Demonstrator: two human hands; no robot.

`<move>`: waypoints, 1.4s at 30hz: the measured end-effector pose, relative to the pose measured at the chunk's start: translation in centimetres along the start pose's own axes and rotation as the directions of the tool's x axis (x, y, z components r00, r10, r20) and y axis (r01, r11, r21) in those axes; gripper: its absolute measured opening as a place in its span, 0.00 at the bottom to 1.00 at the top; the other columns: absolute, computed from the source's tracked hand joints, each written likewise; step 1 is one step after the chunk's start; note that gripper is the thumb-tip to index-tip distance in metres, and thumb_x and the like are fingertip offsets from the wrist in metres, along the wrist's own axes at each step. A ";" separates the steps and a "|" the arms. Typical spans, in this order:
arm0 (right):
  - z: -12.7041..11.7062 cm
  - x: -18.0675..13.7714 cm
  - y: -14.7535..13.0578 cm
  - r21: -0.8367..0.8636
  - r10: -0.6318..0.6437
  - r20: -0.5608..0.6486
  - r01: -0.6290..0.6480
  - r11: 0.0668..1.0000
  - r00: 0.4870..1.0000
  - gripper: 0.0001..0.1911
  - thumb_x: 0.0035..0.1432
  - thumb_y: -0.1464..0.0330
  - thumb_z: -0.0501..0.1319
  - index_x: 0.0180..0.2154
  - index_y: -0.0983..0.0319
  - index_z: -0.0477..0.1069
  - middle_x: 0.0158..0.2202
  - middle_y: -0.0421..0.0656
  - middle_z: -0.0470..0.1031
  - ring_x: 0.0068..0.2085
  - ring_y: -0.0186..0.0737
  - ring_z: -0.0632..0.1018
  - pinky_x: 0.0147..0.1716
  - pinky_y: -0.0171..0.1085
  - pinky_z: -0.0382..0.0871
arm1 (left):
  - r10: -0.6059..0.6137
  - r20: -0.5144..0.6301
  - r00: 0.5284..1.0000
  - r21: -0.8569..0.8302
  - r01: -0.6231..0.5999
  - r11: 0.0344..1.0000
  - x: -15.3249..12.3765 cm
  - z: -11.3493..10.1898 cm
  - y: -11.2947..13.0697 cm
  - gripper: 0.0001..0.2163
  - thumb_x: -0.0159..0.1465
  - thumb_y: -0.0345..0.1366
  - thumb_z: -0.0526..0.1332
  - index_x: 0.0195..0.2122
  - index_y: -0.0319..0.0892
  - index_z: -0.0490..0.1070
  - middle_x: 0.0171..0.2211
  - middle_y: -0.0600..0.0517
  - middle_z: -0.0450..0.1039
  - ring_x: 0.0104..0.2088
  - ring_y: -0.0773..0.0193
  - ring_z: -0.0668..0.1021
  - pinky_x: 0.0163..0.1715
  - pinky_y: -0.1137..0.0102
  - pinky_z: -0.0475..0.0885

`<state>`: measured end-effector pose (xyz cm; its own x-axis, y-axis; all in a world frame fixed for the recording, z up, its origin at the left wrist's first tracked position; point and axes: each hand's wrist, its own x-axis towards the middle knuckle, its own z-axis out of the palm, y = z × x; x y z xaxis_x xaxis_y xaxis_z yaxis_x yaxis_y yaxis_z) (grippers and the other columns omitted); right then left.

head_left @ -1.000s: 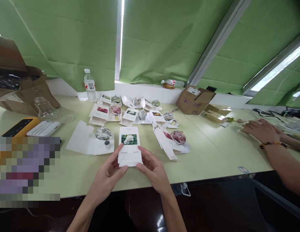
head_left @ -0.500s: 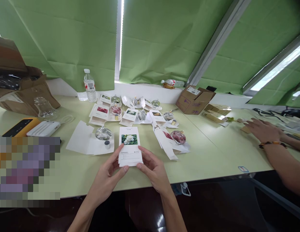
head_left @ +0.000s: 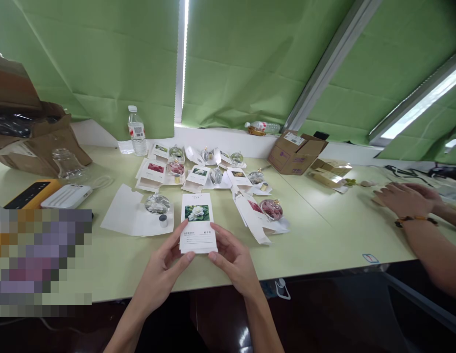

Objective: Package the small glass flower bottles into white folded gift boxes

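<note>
Between my hands is a white carton (head_left: 197, 231) with a white flower picture and printed lines, at the table's front middle. My left hand (head_left: 168, 260) grips its left edge and lower corner. On the right edge, my right hand (head_left: 232, 255) holds it the same way, thumb at the lower corner. Left of the carton, a round clear glass bottle (head_left: 157, 204) and a dark cap (head_left: 163, 220) lie on an unfolded white sheet (head_left: 121, 211). To its right, a round bottle with dark pink contents (head_left: 272, 210) rests on an opened white carton (head_left: 252, 215).
Behind are several opened flower cartons (head_left: 195, 177) with round bottles. A water bottle (head_left: 136, 132) stands at the wall. A cardboard box (head_left: 296, 154) and gold boxes (head_left: 329, 172) sit right. A power bank (head_left: 66, 196) lies left. Another person's hands (head_left: 404, 198) work at far right.
My hands and the carton stay almost still. At the far right, the other person's hands have shifted slightly and drawn closer together.
</note>
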<state>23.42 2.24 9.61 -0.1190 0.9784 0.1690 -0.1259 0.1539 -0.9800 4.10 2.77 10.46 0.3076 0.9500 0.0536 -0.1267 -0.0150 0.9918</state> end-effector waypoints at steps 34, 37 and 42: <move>0.1 0.0 -0.2 0.034 0.006 -0.015 -0.005 0.999 1.000 0.26 0.55 0.63 0.68 0.55 0.55 0.69 0.49 0.46 0.77 0.48 0.49 0.77 0.52 0.52 0.69 | -0.006 -0.009 1.000 -0.022 0.006 1.000 -0.1 0.1 0.1 0.28 0.64 0.42 0.61 0.65 0.49 0.56 0.65 0.51 0.59 0.63 0.51 0.63 0.62 0.58 0.62; 0.2 0.0 -0.2 0.040 0.011 -0.025 -0.010 0.999 1.000 0.26 0.55 0.63 0.68 0.55 0.56 0.70 0.50 0.46 0.77 0.48 0.49 0.77 0.52 0.51 0.69 | -0.002 -0.001 1.000 -0.006 0.002 1.000 -0.1 0.1 0.0 0.28 0.64 0.42 0.60 0.65 0.49 0.56 0.64 0.50 0.60 0.63 0.51 0.64 0.62 0.57 0.62; 0.2 -0.1 -0.1 0.034 0.006 -0.027 -0.005 0.999 1.000 0.26 0.55 0.62 0.68 0.55 0.56 0.69 0.50 0.46 0.77 0.48 0.49 0.77 0.52 0.52 0.69 | 0.013 0.005 1.000 -0.007 -0.013 1.000 0.0 0.1 -0.3 0.29 0.65 0.42 0.60 0.66 0.50 0.55 0.63 0.51 0.62 0.62 0.51 0.65 0.62 0.57 0.62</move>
<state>23.28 2.11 9.71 -0.0930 0.9826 0.1605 -0.1591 0.1444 -0.9766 4.20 2.76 10.22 0.3109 0.9481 0.0667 -0.1376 -0.0246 0.9902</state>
